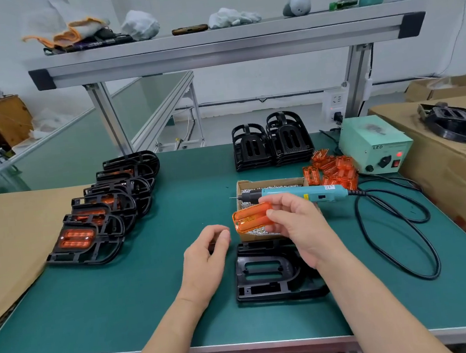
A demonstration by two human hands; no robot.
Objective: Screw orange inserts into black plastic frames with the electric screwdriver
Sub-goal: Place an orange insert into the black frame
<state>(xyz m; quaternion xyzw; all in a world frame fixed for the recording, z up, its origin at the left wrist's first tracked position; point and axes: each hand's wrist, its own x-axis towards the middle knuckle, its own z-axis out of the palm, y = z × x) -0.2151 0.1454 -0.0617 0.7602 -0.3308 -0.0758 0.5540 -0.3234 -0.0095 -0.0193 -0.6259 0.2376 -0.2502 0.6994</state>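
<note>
The head view looks forward and down, close over the green bench [151,287], edges seemingly bowed.

Your right grip [298,227] is raised with the back of the hand toward you. Its thumb and fingers pinch the near end of an orange insert [252,219], which sticks out to the left of the grip. Behind the grip the wrist is slightly bent, and the bare forearm runs back and to the right. Your left grip [207,263] sits just left of the right grip and a little lower, not touching it. It holds nothing: the fingers are loosely curled, the thumb is close to the fingertips, and the back of the hand faces up. Its bare forearm slants back and to the left, so both forearms converge toward the grips.
</note>
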